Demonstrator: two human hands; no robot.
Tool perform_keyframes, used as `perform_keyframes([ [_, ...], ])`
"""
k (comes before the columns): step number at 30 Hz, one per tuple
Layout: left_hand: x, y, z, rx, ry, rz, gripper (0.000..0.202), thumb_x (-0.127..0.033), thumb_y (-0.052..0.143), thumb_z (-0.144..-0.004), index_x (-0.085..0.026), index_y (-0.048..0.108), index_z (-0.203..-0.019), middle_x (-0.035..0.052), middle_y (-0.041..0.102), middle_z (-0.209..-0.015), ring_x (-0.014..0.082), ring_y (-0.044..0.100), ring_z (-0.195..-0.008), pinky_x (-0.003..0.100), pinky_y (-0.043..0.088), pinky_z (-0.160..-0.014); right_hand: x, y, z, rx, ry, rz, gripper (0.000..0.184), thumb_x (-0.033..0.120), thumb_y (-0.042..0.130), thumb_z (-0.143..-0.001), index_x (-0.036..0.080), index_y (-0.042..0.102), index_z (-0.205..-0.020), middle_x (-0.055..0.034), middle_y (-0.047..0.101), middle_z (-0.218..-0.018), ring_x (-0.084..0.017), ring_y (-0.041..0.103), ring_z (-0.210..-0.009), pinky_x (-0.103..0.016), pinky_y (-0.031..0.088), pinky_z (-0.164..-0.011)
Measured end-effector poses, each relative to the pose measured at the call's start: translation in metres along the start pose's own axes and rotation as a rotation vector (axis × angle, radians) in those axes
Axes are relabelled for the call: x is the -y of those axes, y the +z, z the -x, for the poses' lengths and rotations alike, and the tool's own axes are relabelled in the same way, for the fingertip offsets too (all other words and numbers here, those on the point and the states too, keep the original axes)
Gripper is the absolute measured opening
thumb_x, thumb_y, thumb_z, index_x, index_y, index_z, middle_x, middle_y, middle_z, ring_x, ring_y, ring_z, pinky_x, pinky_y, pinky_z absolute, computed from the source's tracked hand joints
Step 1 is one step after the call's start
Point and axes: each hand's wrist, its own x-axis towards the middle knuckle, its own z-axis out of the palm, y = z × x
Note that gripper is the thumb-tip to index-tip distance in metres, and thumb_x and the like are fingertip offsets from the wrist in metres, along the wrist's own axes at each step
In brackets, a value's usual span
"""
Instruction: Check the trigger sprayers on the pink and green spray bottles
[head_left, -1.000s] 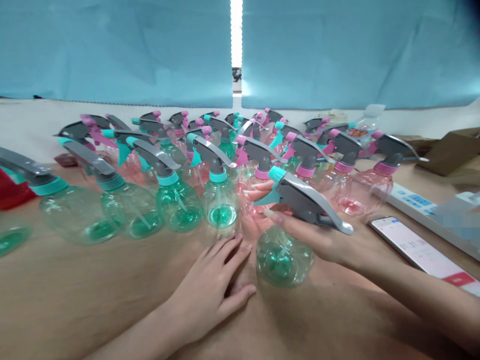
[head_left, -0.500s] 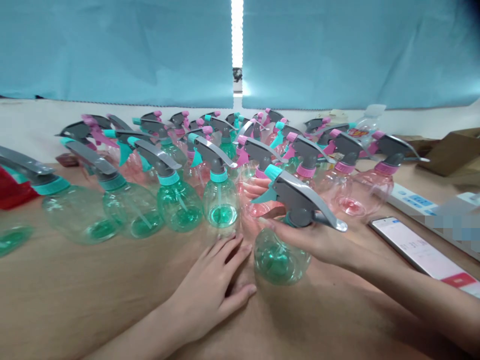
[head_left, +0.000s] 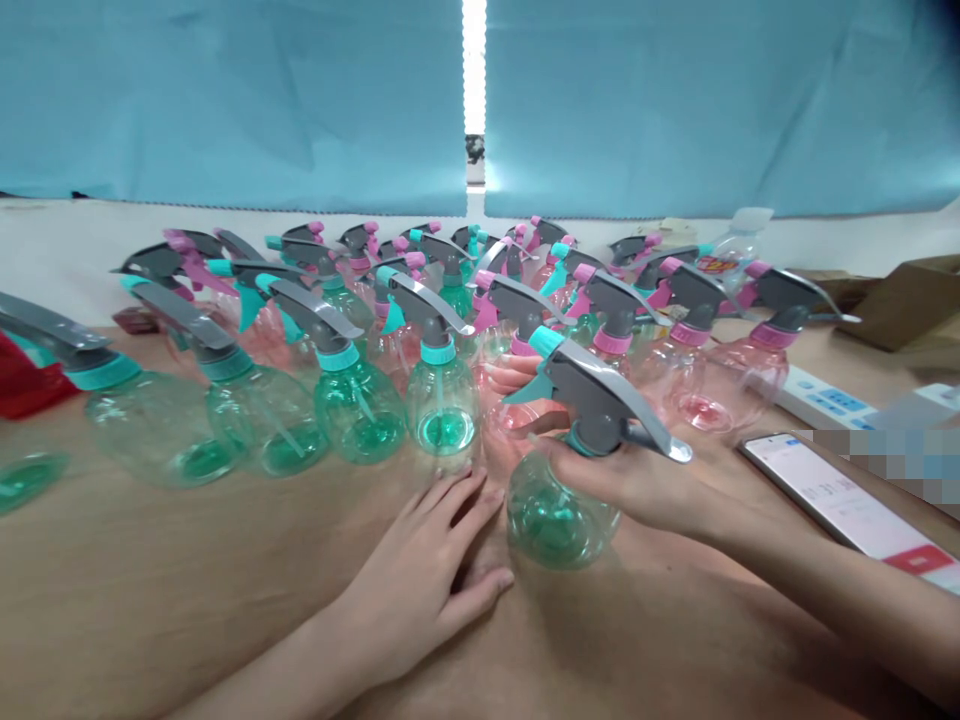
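My right hand (head_left: 630, 485) is wrapped round the neck of a green spray bottle (head_left: 555, 525), whose grey sprayer head has a turquoise nozzle and trigger. The bottle stands near the table's front, tilted slightly if at all. My left hand (head_left: 442, 550) lies flat on the wooden table to its left, fingers stretched out and holding nothing. Just beyond the left fingertips stands another green spray bottle (head_left: 442, 410). A second one (head_left: 361, 415) is left of that. Behind my right hand is a pink spray bottle (head_left: 521, 345), partly hidden by the fingers.
Rows of green and pink spray bottles fill the table's back. At right lie a phone (head_left: 840, 500), a white power strip (head_left: 825, 395) and a cardboard box (head_left: 911, 305). Something red (head_left: 34, 380) is at far left. A blue curtain (head_left: 247, 100) hangs behind.
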Motion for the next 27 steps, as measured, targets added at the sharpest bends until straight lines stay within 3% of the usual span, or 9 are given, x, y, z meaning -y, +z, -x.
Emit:
perform_keyframes([
  [3, -0.001, -0.001, 0.000, 0.009, -0.006, -0.001, 0.056, -0.045, 0.052, -0.094, -0.017, 0.042, -0.141, 0.0139, 0.039, -0.149, 0.0329, 0.034, -0.136, 0.052, 0.036, -0.106, 0.003, 0.001, -0.001, -0.004, 0.026, -0.078, 0.043, 0.010, 0.053, -0.077, 0.027, 0.061, -0.116, -0.0011, 0.073, -0.099, -0.019, 0.070, -0.092, -0.032, 0.056, -0.085],
  [6, -0.001, 0.000, 0.001, 0.017, -0.008, -0.007, 0.057, -0.046, 0.052, -0.094, -0.017, 0.042, -0.142, 0.0137, 0.039, -0.149, 0.0325, 0.034, -0.136, 0.051, 0.036, -0.106, 0.007, 0.001, -0.003, -0.005, 0.030, -0.099, 0.043, 0.013, 0.052, -0.076, 0.026, 0.061, -0.116, -0.0022, 0.072, -0.096, -0.020, 0.069, -0.091, -0.031, 0.056, -0.078],
  [12, -0.001, 0.001, 0.000, 0.013, -0.009, -0.009, 0.056, -0.046, 0.052, -0.094, -0.017, 0.043, -0.141, 0.0132, 0.039, -0.149, 0.0323, 0.034, -0.136, 0.051, 0.036, -0.106, 0.004, -0.001, -0.002, 0.024, 0.028, -0.066, 0.049, 0.015, 0.048, -0.075, 0.028, 0.057, -0.122, 0.0004, 0.070, -0.081, -0.016, 0.066, -0.065, -0.031, 0.052, -0.063],
  [22, 0.000, 0.001, 0.001, 0.024, -0.013, -0.014, 0.056, -0.047, 0.051, -0.095, -0.017, 0.042, -0.142, 0.0136, 0.038, -0.150, 0.0321, 0.032, -0.137, 0.051, 0.035, -0.106, 0.005, -0.001, -0.002, -0.001, 0.020, 0.013, 0.050, 0.015, 0.048, -0.071, 0.026, 0.059, -0.118, 0.0002, 0.068, -0.076, -0.016, 0.063, -0.065, -0.028, 0.050, -0.056],
  [27, -0.001, 0.000, 0.001, 0.029, -0.014, -0.005, 0.057, -0.047, 0.052, -0.094, -0.016, 0.042, -0.141, 0.0144, 0.040, -0.149, 0.0327, 0.033, -0.136, 0.051, 0.035, -0.106, 0.014, -0.005, -0.004, 0.062, 0.077, 0.004, 0.050, 0.010, 0.048, -0.069, 0.028, 0.061, -0.114, 0.0011, 0.069, -0.077, -0.017, 0.066, -0.069, -0.028, 0.053, -0.060],
])
